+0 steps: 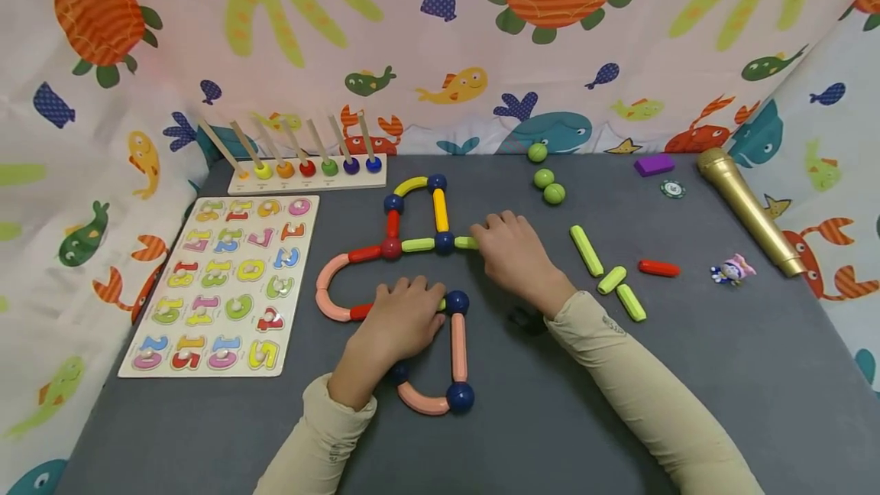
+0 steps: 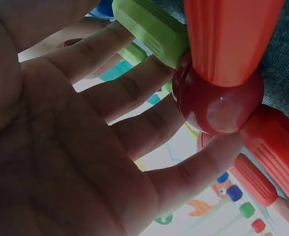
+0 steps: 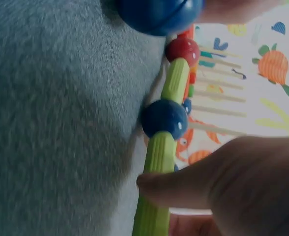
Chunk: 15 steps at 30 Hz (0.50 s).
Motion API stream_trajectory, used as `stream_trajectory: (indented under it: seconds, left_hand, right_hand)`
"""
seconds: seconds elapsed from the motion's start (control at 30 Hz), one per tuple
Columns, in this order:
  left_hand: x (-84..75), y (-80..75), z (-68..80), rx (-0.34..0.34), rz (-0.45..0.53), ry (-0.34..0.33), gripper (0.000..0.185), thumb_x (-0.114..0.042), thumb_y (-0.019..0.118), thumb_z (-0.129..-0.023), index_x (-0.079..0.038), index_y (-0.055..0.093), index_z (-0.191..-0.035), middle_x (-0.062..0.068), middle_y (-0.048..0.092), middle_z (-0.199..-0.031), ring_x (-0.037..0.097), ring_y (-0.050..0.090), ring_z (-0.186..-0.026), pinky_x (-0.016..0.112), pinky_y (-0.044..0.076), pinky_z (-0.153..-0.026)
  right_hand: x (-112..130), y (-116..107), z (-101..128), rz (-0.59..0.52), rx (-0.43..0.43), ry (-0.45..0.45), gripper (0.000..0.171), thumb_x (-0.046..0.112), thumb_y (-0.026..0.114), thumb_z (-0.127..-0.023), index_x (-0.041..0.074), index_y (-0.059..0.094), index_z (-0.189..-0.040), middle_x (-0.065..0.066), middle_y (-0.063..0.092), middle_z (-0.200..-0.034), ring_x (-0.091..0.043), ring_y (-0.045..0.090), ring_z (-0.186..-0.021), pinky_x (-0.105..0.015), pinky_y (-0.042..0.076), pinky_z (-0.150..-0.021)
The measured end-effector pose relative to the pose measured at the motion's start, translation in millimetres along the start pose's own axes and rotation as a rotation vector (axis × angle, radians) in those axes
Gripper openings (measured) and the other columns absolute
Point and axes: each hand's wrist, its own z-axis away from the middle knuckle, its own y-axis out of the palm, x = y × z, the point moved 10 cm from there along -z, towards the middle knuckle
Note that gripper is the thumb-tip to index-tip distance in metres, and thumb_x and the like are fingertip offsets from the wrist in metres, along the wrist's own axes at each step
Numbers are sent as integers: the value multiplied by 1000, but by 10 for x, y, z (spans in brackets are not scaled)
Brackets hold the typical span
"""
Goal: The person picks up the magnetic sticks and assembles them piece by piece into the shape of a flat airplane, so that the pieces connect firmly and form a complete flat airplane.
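Magnetic sticks and balls form a joined figure on the grey table. My right hand [image 1: 516, 258] pinches a green stick [image 3: 156, 157], whose end meets a dark blue ball [image 1: 444, 241]. From there another green stick [image 1: 417, 245] runs to a red ball [image 1: 391, 248]. Over the figure's lower part lies my left hand [image 1: 402, 319], palm down. Its extended fingers touch a dark red ball [image 2: 218, 108] and a short green stick [image 2: 151, 32] in the left wrist view. Nearby are a blue ball [image 1: 457, 302], a pink stick [image 1: 459, 347] and a curved pink piece [image 1: 422, 401].
Loose green sticks [image 1: 586, 250] and a red stick [image 1: 658, 268] lie at right, with green balls [image 1: 554, 193] farther back. A number puzzle board [image 1: 300, 312] and a peg stand [image 1: 309, 184] stand left. A gold microphone [image 1: 749, 208], figurine [image 1: 732, 270] and purple block [image 1: 654, 165] are far right.
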Motion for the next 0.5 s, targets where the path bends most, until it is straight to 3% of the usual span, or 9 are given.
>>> stream_trajectory:
  seconds: [0.13,0.27,0.4,0.5]
  left_hand:
    - [8,11,-5,9,31,-1,40,-26,70,-106,-9,66,-142,19,65,-132,42,60,-123,67,45,-101]
    - [20,1,-31,14,45,10,37,-24,70,-106,-9,67,-140,19,66,-132,41,60,-122,67,46,-102]
    - [36,-9,-63,16,36,9,35,-23,71,-106,-9,69,-138,19,66,-130,41,59,-122,67,46,-103]
    - [50,-1,-76,14,29,6,34,-22,70,-106,-10,69,-137,19,66,-130,42,59,-122,66,46,-102]
  right_hand:
    - [-235,-81,115,-33,-5,45,18,13,77,-98,0,74,-110,-21,69,-101,-41,63,-93,-56,53,-79]
    - [-736,-146,380,-19,11,202,25,16,81,-95,-6,68,-99,-27,65,-95,-48,62,-88,-62,53,-76]
    - [-1182,-62,665,-40,134,368,25,11,77,-94,-10,64,-90,-28,61,-88,-50,60,-82,-63,52,-73]
    - [-1262,-3,753,-103,200,352,19,5,73,-93,-5,62,-82,-22,59,-80,-45,59,-77,-60,51,-70]
